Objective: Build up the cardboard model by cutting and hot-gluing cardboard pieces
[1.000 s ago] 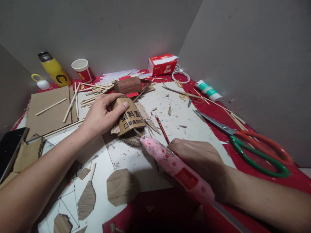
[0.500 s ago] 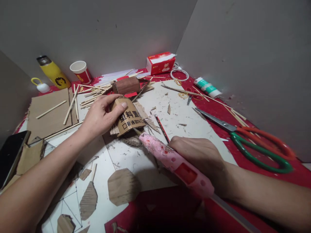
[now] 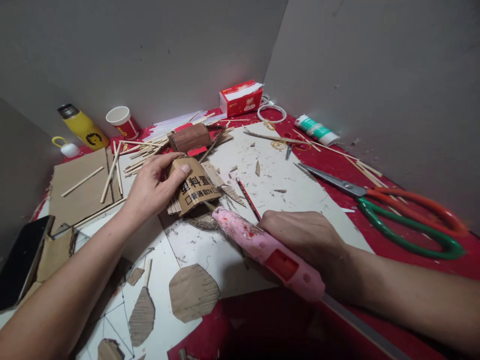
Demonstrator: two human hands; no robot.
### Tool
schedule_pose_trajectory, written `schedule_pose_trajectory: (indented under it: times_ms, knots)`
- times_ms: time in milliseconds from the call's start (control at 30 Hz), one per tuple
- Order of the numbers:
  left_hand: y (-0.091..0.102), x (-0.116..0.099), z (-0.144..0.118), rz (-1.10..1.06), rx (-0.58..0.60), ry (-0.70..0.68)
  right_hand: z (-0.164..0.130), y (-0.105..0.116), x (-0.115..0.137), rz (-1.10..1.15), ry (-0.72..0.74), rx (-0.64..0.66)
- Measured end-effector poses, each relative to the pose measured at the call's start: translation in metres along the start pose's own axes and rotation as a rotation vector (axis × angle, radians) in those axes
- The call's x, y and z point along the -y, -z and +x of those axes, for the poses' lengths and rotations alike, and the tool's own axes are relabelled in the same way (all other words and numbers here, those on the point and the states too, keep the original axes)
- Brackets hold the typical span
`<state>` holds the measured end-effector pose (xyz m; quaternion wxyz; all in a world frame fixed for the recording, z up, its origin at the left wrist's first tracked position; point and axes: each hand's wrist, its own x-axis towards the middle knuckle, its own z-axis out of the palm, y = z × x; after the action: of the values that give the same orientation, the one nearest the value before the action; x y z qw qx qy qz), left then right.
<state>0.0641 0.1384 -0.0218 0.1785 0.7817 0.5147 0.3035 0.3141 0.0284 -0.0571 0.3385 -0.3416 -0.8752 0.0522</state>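
the left hand point(image 3: 150, 187) holds a small folded cardboard piece point(image 3: 195, 186) with printed black characters, near the middle of the table point(image 3: 300, 200), a bit toward the far edge; the thumb lies on top of it and the fingers wrap behind, so the hand is closed on it and it sits tilted over a heap of scraps. the right hand point(image 3: 303, 237) is wrapped tight around a pink glue gun point(image 3: 262, 245), and the nozzle end points to the lower edge of the cardboard piece, very close or touching, i cannot tell which. the cardboard looks light and fairly stiff, but corrugated, so i think it crushes easily if it is pinched hard; it is better to take it by the flat faces near the fold, away from where the nozzle meets it. the gun looks heavier and smooth, with some dried stains on the barrel. just beside the gun lies a thin red pencil point(image 3: 247, 198). behind the cardboard piece is a brown cardboard roll point(image 3: 189, 137) among many wooden sticks point(image 3: 112, 170). big scissors with green and orange handles point(image 3: 408, 220) lie at the right side of the table. at the far left corner stand a yellow bottle point(image 3: 84, 127) and a paper cup point(image 3: 122, 121).
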Motion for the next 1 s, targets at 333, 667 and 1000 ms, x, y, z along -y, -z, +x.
schedule_pose_trajectory:
  times_ms: [333, 667, 1000]
  knots:
    - [0.002, -0.001, 0.001, -0.030, 0.025, 0.026, 0.005, 0.008, 0.002, -0.010, -0.023, 0.037]
    - [0.001, 0.007, 0.002, -0.083, 0.024, 0.043, 0.006, 0.012, 0.004, 0.054, -0.031, 0.009]
    - [0.002, 0.008, 0.003, -0.126, 0.057, 0.072, 0.004, 0.012, 0.001, 0.008, -0.045, 0.002]
